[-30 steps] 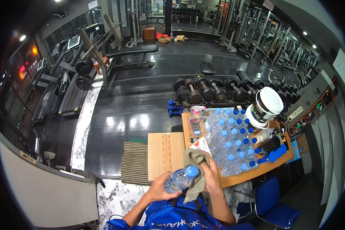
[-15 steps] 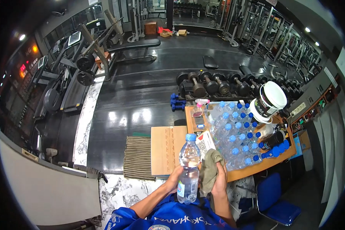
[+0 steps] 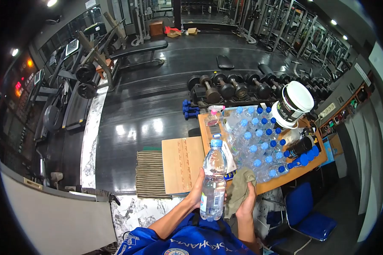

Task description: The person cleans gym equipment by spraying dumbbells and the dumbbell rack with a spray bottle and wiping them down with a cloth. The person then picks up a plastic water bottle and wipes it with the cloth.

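Note:
A clear plastic bottle (image 3: 214, 182) with a light blue cap stands upright in front of my chest. My left hand (image 3: 196, 191) is wrapped round its lower half from the left; some fingertips are hidden behind it. Just to the right, my right hand (image 3: 246, 202) grips an olive-green cloth (image 3: 239, 189) that hangs down beside the bottle. Cloth and bottle are close together, and I cannot tell whether they touch. Beyond my hands, several similar water bottles (image 3: 259, 146) with blue caps are grouped on a wooden table (image 3: 266, 185).
The table also bears a white tub (image 3: 294, 102), a pink-topped spray bottle (image 3: 215, 115) and a dark shaker (image 3: 300, 146). Left of it lie a cardboard box (image 3: 181, 165) and a striped mat (image 3: 149, 174). A blue chair (image 3: 308, 212) stands at right. Dumbbells (image 3: 238, 87) line a rack behind.
The bottle in my left hand has turned a little, showing more of the label's barcode side. My right hand and the cloth have shifted slightly right and down. The camera view has shifted too.

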Demonstrator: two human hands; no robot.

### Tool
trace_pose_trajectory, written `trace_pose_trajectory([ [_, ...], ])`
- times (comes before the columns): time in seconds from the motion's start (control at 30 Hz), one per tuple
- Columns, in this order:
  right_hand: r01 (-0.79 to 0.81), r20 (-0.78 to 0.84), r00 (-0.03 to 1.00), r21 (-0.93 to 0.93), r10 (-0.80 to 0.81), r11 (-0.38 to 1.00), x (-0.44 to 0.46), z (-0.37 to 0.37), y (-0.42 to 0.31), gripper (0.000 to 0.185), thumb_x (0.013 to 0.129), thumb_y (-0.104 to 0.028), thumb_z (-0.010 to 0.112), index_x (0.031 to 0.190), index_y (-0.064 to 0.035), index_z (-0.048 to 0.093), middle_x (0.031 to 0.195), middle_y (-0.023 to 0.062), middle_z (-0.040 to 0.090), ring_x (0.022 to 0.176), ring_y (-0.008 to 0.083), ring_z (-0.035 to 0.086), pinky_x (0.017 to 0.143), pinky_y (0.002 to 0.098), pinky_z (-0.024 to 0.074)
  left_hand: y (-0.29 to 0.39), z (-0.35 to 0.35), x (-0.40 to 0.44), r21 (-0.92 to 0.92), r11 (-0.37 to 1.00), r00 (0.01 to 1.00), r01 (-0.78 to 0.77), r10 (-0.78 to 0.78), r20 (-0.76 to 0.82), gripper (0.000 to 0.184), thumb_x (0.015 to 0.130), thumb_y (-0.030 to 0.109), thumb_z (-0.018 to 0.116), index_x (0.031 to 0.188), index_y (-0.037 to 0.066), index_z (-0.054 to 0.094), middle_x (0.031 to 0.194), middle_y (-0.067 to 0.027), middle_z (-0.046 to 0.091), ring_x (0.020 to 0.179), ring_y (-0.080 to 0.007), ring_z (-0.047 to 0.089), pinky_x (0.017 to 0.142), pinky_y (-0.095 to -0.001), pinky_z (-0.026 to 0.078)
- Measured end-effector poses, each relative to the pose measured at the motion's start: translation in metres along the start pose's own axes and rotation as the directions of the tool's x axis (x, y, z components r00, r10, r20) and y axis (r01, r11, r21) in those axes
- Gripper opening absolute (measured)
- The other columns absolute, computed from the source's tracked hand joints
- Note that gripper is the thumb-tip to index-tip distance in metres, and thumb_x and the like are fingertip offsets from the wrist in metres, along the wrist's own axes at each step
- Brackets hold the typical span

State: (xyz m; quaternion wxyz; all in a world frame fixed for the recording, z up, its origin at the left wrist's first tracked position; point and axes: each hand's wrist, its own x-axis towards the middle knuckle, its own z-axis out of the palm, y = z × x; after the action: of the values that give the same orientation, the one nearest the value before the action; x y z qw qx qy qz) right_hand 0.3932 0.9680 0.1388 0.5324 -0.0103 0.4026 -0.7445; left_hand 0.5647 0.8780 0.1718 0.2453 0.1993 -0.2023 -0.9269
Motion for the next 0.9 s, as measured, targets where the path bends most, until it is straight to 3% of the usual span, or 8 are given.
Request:
trace_pose_trajectory([
  [0.13, -0.025, 0.028, 0.999, 0.065, 0.023, 0.998, 0.009, -0.016, -0.001, 0.038, 0.100, -0.022, 0.043, 0.134, -0.0034, 0.048, 0.132, 0.0102, 0.054, 0.121, 0.0230, 0.053, 0.101, 0.0370, 0.0441, 0.008, 0.008, 0.002, 0.047, 0.999, 1.000, 0.014, -0.015, 0.013, 0.097, 0.083, 0.084, 0.018, 0.124, 0.004, 0.052, 0.093, -0.0098, 0.062, 0.075, -0.0258, 0.066, 0.070, -0.0417, 0.057],
  [0.37, 0.131, -0.071, 0.989, 0.009, -0.130, 0.991, -0.023, -0.001, -0.012, 0.037, 0.100, -0.019, 0.044, 0.133, -0.0027, 0.049, 0.133, 0.0106, 0.053, 0.122, 0.0225, 0.053, 0.103, 0.0362, 0.0429, 0.001, 0.017, 0.010, 0.059, 0.998, 0.996, 0.018, -0.023, 0.082, 0.096, 0.082, 0.085, 0.018, 0.117, 0.003, 0.053, 0.095, -0.0120, 0.062, 0.073, -0.0274, 0.067, 0.065, -0.0404, 0.058],
  [0.5, 0.188, -0.097, 0.979, 0.098, -0.179, 0.977, -0.040, -0.027, -0.009, 0.037, 0.099, -0.018, 0.047, 0.132, -0.0022, 0.049, 0.133, 0.0104, 0.054, 0.122, 0.0226, 0.053, 0.103, 0.0359, 0.0429, -0.006, 0.035, 0.013, 0.057, 0.996, 0.992, 0.067, -0.073, 0.101, 0.094, 0.082, 0.084, 0.020, 0.120, 0.004, 0.051, 0.095, -0.0136, 0.062, 0.072, -0.0286, 0.066, 0.062, -0.0424, 0.058],
  [0.53, 0.222, -0.104, 0.972, 0.114, -0.210, 0.968, -0.048, -0.027, -0.010, 0.037, 0.099, -0.018, 0.047, 0.133, -0.0022, 0.049, 0.133, 0.0104, 0.054, 0.122, 0.0227, 0.053, 0.103, 0.0359, 0.0431, -0.008, 0.037, 0.012, 0.023, 0.995, 0.981, 0.100, -0.103, 0.162, 0.091, 0.085, 0.082, 0.021, 0.122, 0.006, 0.052, 0.090, -0.0138, 0.063, 0.077, -0.0294, 0.067, 0.072, -0.0459, 0.058],
  [0.67, 0.374, -0.232, 0.906, 0.044, -0.355, 0.926, -0.094, -0.020, -0.021, 0.038, 0.099, -0.018, 0.049, 0.134, -0.0033, 0.047, 0.133, 0.0103, 0.053, 0.120, 0.0233, 0.054, 0.101, 0.0364, 0.0450, -0.029, 0.052, 0.011, -0.014, 0.981, 0.955, 0.192, -0.183, 0.235, 0.093, 0.083, 0.083, 0.019, 0.121, 0.004, 0.052, 0.088, -0.0130, 0.061, 0.077, -0.0292, 0.066, 0.072, -0.0458, 0.057],
  [0.77, 0.464, -0.364, 0.829, 0.027, -0.424, 0.885, -0.134, -0.026, -0.025, 0.039, 0.098, -0.018, 0.050, 0.135, -0.0046, 0.046, 0.133, 0.0108, 0.053, 0.119, 0.0236, 0.055, 0.098, 0.0369, 0.0474, -0.047, 0.056, 0.002, 0.101, 0.963, 0.920, 0.252, -0.270, 0.285, 0.094, 0.084, 0.083, 0.020, 0.121, 0.003, 0.052, 0.092, -0.0135, 0.062, 0.079, -0.0300, 0.066, 0.074, -0.0466, 0.057],
  [0.9, 0.582, -0.477, 0.714, -0.005, -0.513, 0.813, -0.199, -0.057, -0.011, 0.039, 0.099, -0.020, 0.049, 0.136, -0.0053, 0.046, 0.132, 0.0105, 0.054, 0.117, 0.0227, 0.056, 0.096, 0.0364, 0.0489, -0.082, 0.062, -0.024, 0.251, 0.922, 0.906, 0.295, -0.354, 0.234, 0.096, 0.081, 0.085, 0.025, 0.128, 0.005, 0.048, 0.096, -0.0149, 0.062, 0.080, -0.0333, 0.065, 0.072, -0.0495, 0.056],
])
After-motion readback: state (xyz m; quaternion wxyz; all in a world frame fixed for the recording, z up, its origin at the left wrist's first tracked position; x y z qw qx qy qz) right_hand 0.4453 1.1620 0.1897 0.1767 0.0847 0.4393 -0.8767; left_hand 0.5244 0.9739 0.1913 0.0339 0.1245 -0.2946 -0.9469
